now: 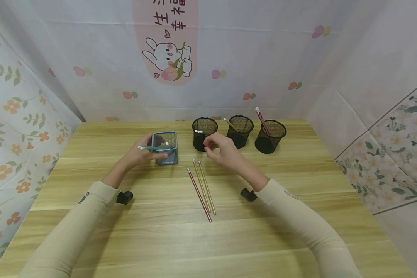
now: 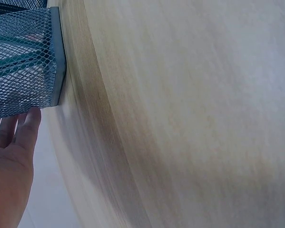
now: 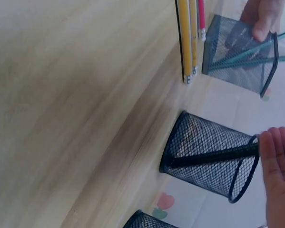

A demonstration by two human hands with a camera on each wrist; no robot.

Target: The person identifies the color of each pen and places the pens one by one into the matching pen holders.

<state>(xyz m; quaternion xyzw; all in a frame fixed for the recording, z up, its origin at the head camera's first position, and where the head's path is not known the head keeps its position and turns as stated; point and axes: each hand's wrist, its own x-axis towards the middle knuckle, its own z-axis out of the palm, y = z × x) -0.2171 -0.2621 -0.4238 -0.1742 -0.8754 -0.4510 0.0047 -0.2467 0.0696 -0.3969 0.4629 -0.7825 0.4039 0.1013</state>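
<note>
A grey square mesh pencil holder (image 1: 169, 160) with green pencils (image 1: 153, 148) leaning in it stands on the table. My left hand (image 1: 139, 153) grips it from the left, its thumb along the near side. To its right is a round black mesh cup (image 3: 204, 147) holding dark pencils (image 3: 213, 156) with white tips. My right hand (image 1: 226, 151) hovers by this cup's rim, fingers bent loosely with a gap to the thumb; no object shows between them. On the table before the hands lie a red pencil (image 1: 199, 194) and two yellow pencils (image 1: 202, 186).
Two more black mesh cups stand on the right: the middle cup (image 1: 241, 137) with a yellow pencil (image 1: 231, 125), the far right cup (image 1: 269, 143) with red pencils (image 1: 263, 121). A patterned curtain (image 1: 229, 50) hangs behind the wooden table (image 1: 153, 239).
</note>
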